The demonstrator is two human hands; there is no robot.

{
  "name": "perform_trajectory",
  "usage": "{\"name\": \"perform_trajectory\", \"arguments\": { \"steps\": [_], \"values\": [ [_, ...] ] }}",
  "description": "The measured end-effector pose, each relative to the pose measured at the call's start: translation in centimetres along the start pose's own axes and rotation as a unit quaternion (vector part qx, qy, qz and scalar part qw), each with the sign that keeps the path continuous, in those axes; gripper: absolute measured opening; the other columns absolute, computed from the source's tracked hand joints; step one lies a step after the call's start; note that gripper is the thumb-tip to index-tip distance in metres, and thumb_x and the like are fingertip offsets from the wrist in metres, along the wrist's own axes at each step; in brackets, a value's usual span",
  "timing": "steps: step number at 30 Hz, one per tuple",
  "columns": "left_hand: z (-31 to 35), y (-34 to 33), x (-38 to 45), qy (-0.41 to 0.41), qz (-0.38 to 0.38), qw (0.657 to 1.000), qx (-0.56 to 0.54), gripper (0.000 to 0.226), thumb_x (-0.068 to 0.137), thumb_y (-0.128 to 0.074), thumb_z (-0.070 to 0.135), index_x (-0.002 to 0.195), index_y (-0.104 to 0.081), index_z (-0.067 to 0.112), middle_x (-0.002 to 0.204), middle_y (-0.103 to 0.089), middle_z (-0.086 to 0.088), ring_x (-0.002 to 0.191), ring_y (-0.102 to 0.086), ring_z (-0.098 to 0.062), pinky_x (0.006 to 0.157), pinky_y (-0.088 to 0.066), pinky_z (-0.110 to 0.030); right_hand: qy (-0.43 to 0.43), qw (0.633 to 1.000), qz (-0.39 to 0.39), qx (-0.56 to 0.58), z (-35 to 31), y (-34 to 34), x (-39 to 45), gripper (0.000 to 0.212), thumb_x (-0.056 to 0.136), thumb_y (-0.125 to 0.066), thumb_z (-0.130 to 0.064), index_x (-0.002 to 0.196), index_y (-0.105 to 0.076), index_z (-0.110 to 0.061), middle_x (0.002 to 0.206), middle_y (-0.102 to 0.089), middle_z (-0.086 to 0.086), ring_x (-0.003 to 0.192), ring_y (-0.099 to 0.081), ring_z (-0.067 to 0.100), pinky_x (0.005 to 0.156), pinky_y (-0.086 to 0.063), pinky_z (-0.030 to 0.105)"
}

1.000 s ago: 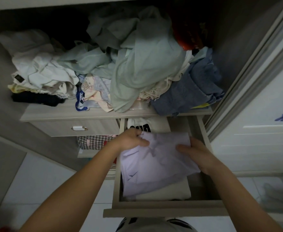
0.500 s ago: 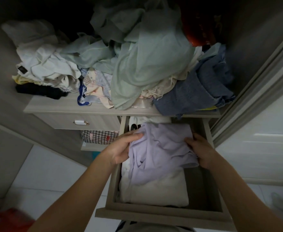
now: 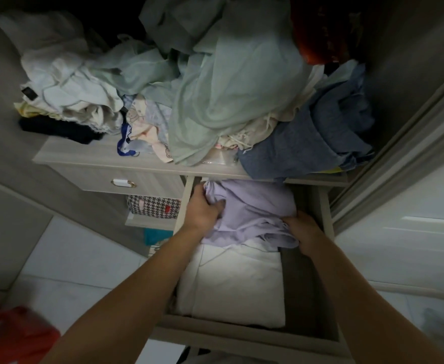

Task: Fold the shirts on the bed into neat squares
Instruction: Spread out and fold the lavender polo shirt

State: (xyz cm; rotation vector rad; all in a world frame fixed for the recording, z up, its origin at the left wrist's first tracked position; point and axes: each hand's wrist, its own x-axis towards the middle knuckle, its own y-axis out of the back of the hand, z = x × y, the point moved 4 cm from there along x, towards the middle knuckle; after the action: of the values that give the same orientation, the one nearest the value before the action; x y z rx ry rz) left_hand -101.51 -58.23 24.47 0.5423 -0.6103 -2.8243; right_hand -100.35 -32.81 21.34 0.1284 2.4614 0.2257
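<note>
A folded lilac shirt [image 3: 252, 211] lies at the back of an open wardrobe drawer [image 3: 242, 334], partly over a folded white garment [image 3: 234, 282]. My left hand [image 3: 202, 208] grips the shirt's left edge near the drawer's back corner. My right hand [image 3: 305, 229] holds the shirt's front right corner, fingers curled into the cloth. The shirt's far edge goes under the shelf above. No bed is in view.
A shelf [image 3: 89, 161] above the drawer carries a heap of loose clothes: pale green fabric [image 3: 231, 95], white garments [image 3: 66, 85], blue denim [image 3: 307, 143]. A closed drawer with a handle [image 3: 122, 183] sits left. A sliding door frame [image 3: 399, 153] stands right. White tiled floor [image 3: 71, 264] lies below.
Both hands have pushed the lilac shirt further back into the drawer, uncovering more of the white garment. The shirt has bunched up somewhat at its front edge.
</note>
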Motion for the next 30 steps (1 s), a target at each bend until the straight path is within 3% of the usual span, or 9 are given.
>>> {"name": "perform_trajectory", "arguments": {
  "steps": [5,7,9,15,18,21,25,28,30],
  "values": [
    [-0.6,0.3,0.3,0.083,-0.078,0.987,-0.113,0.061,0.056,-0.073,-0.001,0.114,-0.056,-0.008,0.103,-0.068,-0.021,0.095,-0.067,-0.036,0.081,-0.055,-0.045,0.011,0.999,-0.044,-0.020,-0.2,-0.2,0.4,0.037,0.093,-0.063,-0.005,0.129,-0.058,-0.002,0.120,-0.063,0.009,0.101,-0.064,0.024,0.081,-0.049,0.024],
    [0.0,0.4,0.4,0.070,-0.054,0.977,-0.194,0.055,0.064,-0.065,-0.015,0.117,-0.057,-0.002,0.107,-0.070,-0.020,0.100,-0.067,-0.039,0.085,-0.056,-0.047,0.044,0.998,-0.010,0.039,-0.9,-0.1,0.2,0.036,0.089,-0.062,0.004,0.123,-0.061,-0.006,0.106,-0.065,0.005,0.082,-0.063,0.008,0.071,-0.048,0.019],
    [0.4,0.5,0.7,0.043,-0.007,0.975,-0.218,0.053,0.076,-0.064,-0.015,0.124,-0.056,0.006,0.114,-0.068,-0.015,0.106,-0.065,-0.036,0.092,-0.054,-0.048,0.067,0.993,0.006,0.094,-1.6,-0.5,0.3,0.039,0.087,-0.059,0.009,0.121,-0.063,-0.008,0.102,-0.067,0.005,0.083,-0.065,0.011,0.074,-0.051,0.025],
    [0.4,-0.7,0.4,-0.016,0.018,1.000,-0.011,0.074,0.081,-0.060,-0.010,0.148,-0.035,0.007,0.143,-0.051,-0.012,0.130,-0.049,-0.028,0.110,-0.040,-0.043,-0.069,0.991,0.009,0.111,-0.3,-1.4,1.0,0.049,0.090,-0.067,-0.016,0.133,-0.054,0.005,0.130,-0.059,0.024,0.114,-0.060,0.038,0.098,-0.049,0.048],
    [-0.6,-0.5,0.5,0.057,-0.043,0.997,0.028,0.079,0.077,-0.071,0.001,0.146,-0.033,0.009,0.134,-0.054,-0.010,0.120,-0.055,-0.029,0.103,-0.047,-0.042,-0.084,0.992,-0.018,0.094,0.7,-1.5,0.4,0.035,0.088,-0.069,-0.012,0.121,-0.059,-0.006,0.110,-0.064,0.015,0.086,-0.065,0.030,0.068,-0.056,0.036],
    [-0.4,0.0,0.5,0.046,-0.049,0.998,0.023,0.074,0.079,-0.065,-0.008,0.145,-0.037,0.010,0.128,-0.058,-0.005,0.116,-0.058,-0.025,0.102,-0.048,-0.038,0.012,0.993,0.033,0.115,0.1,-1.4,0.9,0.032,0.085,-0.063,0.006,0.110,-0.060,-0.014,0.079,-0.064,0.000,0.055,-0.065,0.010,0.046,-0.052,0.020],
    [0.2,0.5,-0.1,-0.033,0.025,0.997,0.064,0.068,0.079,-0.051,-0.013,0.143,-0.041,0.006,0.128,-0.059,-0.014,0.118,-0.057,-0.031,0.103,-0.045,-0.038,0.061,0.990,0.019,0.128,-1.5,-2.6,1.0,0.038,0.087,-0.059,0.005,0.121,-0.061,-0.012,0.093,-0.070,0.006,0.072,-0.067,0.021,0.062,-0.056,0.033],
    [-0.3,-0.5,-0.5,-0.036,-0.015,0.975,0.218,0.071,0.084,-0.057,-0.002,0.148,-0.029,0.005,0.133,-0.046,-0.026,0.119,-0.051,-0.042,0.099,-0.042,-0.040,0.047,0.996,0.027,0.066,-0.8,-2.5,1.3,0.044,0.087,-0.061,0.003,0.130,-0.056,0.002,0.122,-0.064,0.021,0.094,-0.063,0.029,0.080,-0.051,0.034],
    [-0.2,-0.6,-0.7,-0.035,-0.021,0.973,0.226,0.080,0.087,-0.063,0.009,0.153,-0.019,0.009,0.143,-0.036,-0.024,0.127,-0.045,-0.041,0.103,-0.040,-0.040,0.030,0.997,0.025,0.069,-0.3,-2.2,1.3,0.047,0.086,-0.065,-0.003,0.132,-0.054,-0.002,0.121,-0.063,0.019,0.095,-0.065,0.030,0.079,-0.057,0.039]
  ]
}}
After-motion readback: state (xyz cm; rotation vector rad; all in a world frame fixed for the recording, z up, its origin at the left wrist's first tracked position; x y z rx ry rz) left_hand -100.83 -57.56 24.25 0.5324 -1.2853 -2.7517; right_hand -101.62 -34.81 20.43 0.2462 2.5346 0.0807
